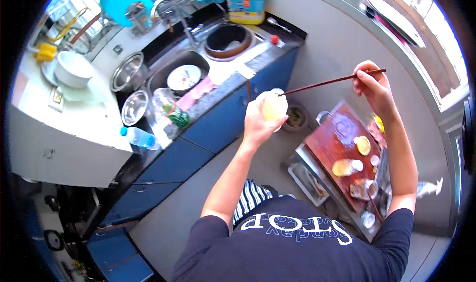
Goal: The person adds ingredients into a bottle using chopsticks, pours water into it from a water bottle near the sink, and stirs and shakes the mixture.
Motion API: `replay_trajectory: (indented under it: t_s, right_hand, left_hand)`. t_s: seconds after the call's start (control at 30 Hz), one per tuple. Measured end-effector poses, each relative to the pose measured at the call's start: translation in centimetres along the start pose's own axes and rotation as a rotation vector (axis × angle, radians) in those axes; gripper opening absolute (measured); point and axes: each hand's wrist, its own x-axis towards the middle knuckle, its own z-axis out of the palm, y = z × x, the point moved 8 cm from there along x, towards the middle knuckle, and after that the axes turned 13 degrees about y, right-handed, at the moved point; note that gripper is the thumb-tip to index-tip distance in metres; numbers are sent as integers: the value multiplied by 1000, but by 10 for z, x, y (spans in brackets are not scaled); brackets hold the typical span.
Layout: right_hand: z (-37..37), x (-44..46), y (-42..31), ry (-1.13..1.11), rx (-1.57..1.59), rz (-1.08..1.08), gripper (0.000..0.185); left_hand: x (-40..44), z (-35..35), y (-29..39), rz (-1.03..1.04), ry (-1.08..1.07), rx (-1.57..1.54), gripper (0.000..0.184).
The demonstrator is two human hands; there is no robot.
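My left hand (259,119) is wrapped around a small glass jar (274,106) with pale yellow contents, held up over the floor. A long dark brown chopstick (320,85) is pinched in my right hand (372,86). Its far end reaches the mouth of the jar; I cannot tell how deep it goes. Below my right forearm lies a reddish-brown board (322,142) on a low stand. It bears a cut lemon (363,145), a bottle of yellowish liquid (344,168) with a white cap, and an open glass jar (361,188) with a stick in it.
To the left runs a counter with blue cabinets (198,143), a sink (206,61) with dishes, metal bowls (135,107) and a water bottle (141,138). A yellow jug (246,7) stands at the back. A bin (296,117) sits on the floor behind my left hand.
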Motion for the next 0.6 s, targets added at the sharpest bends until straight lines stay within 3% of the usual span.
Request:
replay_trajectory:
  t_s: [0.1,0.13,0.17,0.23,0.37,0.5,0.6]
  right_hand:
    - [53,53,13,45,229,-46,14]
    - [83,69,25,68,162,-69,15]
    - [122,85,42,-31,165,-59,17]
    - [201,115,98,-150,56,-28,21]
    - [323,176,224,-130,-59,-13,25]
    - [361,201,244,-35,-313,-106,37]
    - [341,206,213,-129,-206,-166,37]
  left_hand:
    - [11,-53,-35,-25,114,86,71]
    - [13,-70,-46,-69,164,139,69]
    - [15,-87,-56,-112,215,191,68]
    - [16,-111,-75,-139,200,239,72]
    - [12,-145,-100,-182,184,283,72]
    - [12,-160,-107,-220,163,272,72]
    - [19,-157,-98,-185,122,244,71]
